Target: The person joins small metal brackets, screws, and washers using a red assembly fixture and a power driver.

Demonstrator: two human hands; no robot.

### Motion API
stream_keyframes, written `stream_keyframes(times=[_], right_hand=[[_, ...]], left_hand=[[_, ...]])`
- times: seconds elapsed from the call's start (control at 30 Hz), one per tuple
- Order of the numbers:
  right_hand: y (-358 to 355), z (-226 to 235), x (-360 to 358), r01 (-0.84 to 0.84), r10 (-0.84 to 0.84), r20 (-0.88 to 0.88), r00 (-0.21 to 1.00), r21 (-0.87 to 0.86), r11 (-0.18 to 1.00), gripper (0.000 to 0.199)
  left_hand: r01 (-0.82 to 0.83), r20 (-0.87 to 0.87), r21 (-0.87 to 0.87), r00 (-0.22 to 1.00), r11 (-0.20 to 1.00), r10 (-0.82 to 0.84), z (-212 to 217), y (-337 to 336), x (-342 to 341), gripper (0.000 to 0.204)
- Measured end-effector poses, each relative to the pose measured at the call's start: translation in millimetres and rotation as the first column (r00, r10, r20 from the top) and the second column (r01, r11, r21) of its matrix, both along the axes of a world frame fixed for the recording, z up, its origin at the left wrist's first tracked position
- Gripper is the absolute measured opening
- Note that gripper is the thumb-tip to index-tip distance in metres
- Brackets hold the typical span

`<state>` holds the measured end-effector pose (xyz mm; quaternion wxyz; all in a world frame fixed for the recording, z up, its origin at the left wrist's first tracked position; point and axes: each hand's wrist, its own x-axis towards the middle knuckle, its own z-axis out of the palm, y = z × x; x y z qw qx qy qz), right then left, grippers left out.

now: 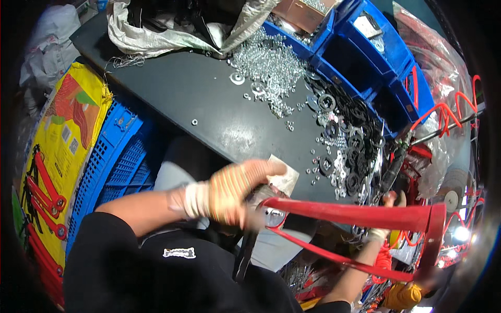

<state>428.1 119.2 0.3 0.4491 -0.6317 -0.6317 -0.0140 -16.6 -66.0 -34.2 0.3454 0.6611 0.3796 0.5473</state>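
My left hand (232, 190), in a pale striped glove, is closed around the pivot end of a red metal frame tool (355, 215). Two long red bars run right from its round metal joint (274, 215) and meet at a crosspiece; a dark arm hangs below the joint. Behind the upper bar is my gloved right hand (380, 232), partly covered, its fingertips showing above the bar. It is nearest to a black-gripped tool (394, 169) at the table's right edge. Whether it grips anything is hidden. A pale sheet (284, 180) lies beside my left fingers.
Nuts (269, 65) and black rings (355, 141) spread over the dark table (182, 88). Blue bins (349, 57) stand at its back right, a white sack (141, 39) at the back. Left are a blue crate (102, 156) and red tools (47, 188) on a yellow bag. Red coiled hoses (443, 112) hang right.
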Motion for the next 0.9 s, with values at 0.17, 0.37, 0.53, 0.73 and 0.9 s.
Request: stream_keyframes(times=[0.17, 0.37, 0.53, 0.73, 0.9], right_hand=[[53, -20, 196, 0.333, -0.141, 0.349, 0.927, -0.586, 0.739, 0.043], [31, 31, 95, -0.03, -0.032, -0.091, 0.995, -0.609, 0.793, 0.029], [-47, 98, 81, -0.58, 0.077, -0.796, 0.6, -0.366, 0.728, 0.039], [-149, 58, -73, -0.554, 0.051, -0.802, 0.596, -0.364, 0.749, 0.038], [-180, 40, -151, -0.586, 0.062, -0.814, 0.577, -0.36, 0.726, 0.038]], left_hand=[[-0.268, -0.626, 0.408, 0.614, 0.873, 0.481, -2, 115, -76, 0.022], [-0.494, -0.933, -0.126, 0.355, 0.861, 0.067, 37, 138, -79, 0.013], [-0.362, -0.873, 0.015, 0.449, 0.932, 0.189, 36, 142, -74, 0.017], [0.233, 0.436, -0.376, 0.899, 0.897, -0.051, 35, 84, -14, 0.021], [0.653, 0.959, -0.151, 0.28, 0.742, -0.051, 31, 53, 12, 0.012]])
